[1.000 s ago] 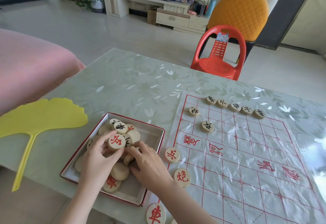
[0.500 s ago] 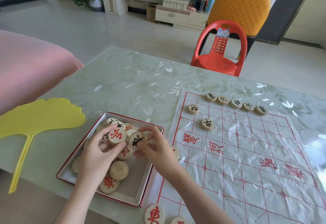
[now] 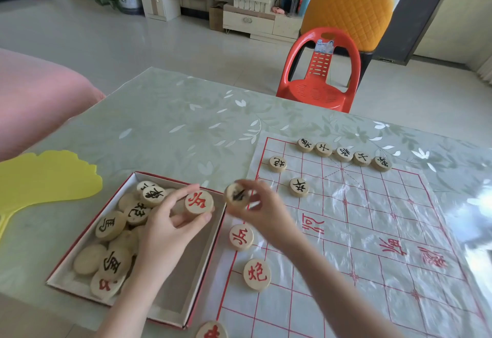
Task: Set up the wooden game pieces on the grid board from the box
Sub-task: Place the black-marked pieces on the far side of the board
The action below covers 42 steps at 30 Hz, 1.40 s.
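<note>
A shallow red-edged box point(image 3: 170, 308) at the near left holds several round wooden pieces point(image 3: 110, 224) with red or black characters. My left hand point(image 3: 165, 234) hovers over the box and pinches a red-marked piece point(image 3: 199, 202). My right hand point(image 3: 262, 212) pinches a black-marked piece point(image 3: 235, 195), blurred, above the box's right rim by the left edge of the plastic grid board point(image 3: 372, 231). Black pieces point(image 3: 343, 154) line the board's far edge, two more point(image 3: 299, 186) stand below them. Red pieces point(image 3: 241, 237) lie along the near left edge.
A yellow leaf-shaped fan point(image 3: 42, 178) lies left of the box on the green floral tablecloth point(image 3: 173, 130). A red plastic chair point(image 3: 319, 71) stands beyond the far table edge. A pink cushion point(image 3: 34, 98) sits at the left.
My right hand has lifted a black-marked piece out of the box and carried it rightward to the board's left edge. My left hand has raised its red piece slightly.
</note>
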Each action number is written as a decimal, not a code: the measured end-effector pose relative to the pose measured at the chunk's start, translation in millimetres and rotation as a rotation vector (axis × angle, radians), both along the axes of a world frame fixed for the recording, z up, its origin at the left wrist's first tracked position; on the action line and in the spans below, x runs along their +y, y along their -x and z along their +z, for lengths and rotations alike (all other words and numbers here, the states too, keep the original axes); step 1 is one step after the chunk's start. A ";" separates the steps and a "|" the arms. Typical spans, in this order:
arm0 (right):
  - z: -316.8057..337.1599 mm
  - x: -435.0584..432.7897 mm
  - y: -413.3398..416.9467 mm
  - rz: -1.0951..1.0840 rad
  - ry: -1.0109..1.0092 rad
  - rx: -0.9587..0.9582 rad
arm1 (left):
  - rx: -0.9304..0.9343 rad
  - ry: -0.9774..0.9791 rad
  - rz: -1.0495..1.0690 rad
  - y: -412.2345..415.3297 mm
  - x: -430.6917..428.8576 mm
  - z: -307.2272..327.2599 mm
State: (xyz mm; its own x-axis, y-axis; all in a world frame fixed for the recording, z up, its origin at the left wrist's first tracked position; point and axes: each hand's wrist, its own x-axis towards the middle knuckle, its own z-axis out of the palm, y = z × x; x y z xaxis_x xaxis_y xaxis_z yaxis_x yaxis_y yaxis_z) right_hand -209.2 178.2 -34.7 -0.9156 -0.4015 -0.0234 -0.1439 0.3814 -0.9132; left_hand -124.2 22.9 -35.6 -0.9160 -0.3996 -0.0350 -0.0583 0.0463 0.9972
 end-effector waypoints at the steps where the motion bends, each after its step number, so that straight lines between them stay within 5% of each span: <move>1: 1.7 6.0 17.7 -0.040 -0.012 0.025 | 0.001 0.007 -0.017 5.1 2.7 -0.1; 8: -11.9 28.9 155.1 -0.299 -0.257 0.153 | 0.018 0.098 -0.089 44.2 22.8 -4.6; 19: -32.4 11.2 227.0 -0.204 -0.492 0.128 | -0.002 0.105 -0.146 100.0 45.5 -9.3; 30: -28.9 17.7 209.5 -0.239 -0.307 0.185 | -0.030 0.092 -0.175 84.6 47.3 -13.1; 42: -0.7 82.2 39.1 -0.090 -0.108 0.158 | -0.037 0.198 -0.200 15.9 58.9 10.8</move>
